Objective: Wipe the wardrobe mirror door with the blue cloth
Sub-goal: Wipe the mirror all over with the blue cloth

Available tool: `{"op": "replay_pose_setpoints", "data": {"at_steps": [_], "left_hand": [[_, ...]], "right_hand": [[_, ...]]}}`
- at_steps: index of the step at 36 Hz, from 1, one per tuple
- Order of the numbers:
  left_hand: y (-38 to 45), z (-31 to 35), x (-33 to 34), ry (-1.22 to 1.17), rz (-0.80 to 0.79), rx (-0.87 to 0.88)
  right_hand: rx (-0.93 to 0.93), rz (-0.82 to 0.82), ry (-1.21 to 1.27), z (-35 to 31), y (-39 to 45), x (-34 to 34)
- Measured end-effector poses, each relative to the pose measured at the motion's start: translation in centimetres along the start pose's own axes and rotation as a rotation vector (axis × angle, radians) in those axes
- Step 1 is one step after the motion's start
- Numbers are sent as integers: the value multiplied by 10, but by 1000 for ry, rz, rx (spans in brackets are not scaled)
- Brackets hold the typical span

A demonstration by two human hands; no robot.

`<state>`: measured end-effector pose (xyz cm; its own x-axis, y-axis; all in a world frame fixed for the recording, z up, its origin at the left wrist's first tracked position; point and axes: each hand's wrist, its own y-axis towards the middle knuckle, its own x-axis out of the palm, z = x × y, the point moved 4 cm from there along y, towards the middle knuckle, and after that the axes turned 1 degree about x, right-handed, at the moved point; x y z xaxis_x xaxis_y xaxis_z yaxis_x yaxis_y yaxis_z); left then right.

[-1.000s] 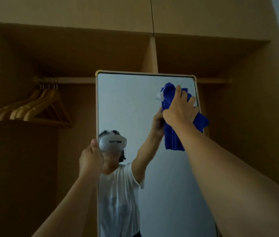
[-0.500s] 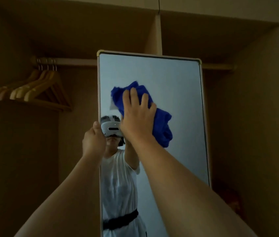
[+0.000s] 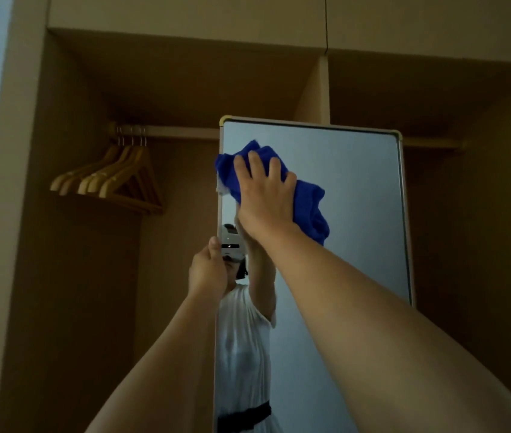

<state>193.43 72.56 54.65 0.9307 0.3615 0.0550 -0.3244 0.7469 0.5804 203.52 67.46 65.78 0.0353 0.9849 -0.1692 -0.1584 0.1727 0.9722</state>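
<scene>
One mirror door (image 3: pixel 341 214): stands upright, long axis vertical, in front of the open wardrobe.
Blue cloth (image 3: pixel 307 201): bunched at upper left of the glass, trailing down-right; further left than half a second ago.
Right hand (image 3: pixel 266 198): fingers spread flat, pressing cloth.
Left hand (image 3: pixel 207 271): fingers grip door's left edge.

The blue cloth (image 3: pixel 309 201) looks soft and fuzzy, a matt towelling. The mirror door (image 3: pixel 348 214) is smooth, glossy glass in a thin pale metal-looking frame. The hangers (image 3: pixel 107 179) are smooth wood; the wardrobe panels (image 3: pixel 185 76) are matt, wood-coloured board.
</scene>
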Motion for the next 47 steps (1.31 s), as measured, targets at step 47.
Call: {"op": "replay_pose_setpoints", "data": {"at_steps": [47], "left_hand": [[-11, -37, -4, -158, -22, -234]], "right_hand": [[-394, 16, -67, -13, -172, 36]]}}
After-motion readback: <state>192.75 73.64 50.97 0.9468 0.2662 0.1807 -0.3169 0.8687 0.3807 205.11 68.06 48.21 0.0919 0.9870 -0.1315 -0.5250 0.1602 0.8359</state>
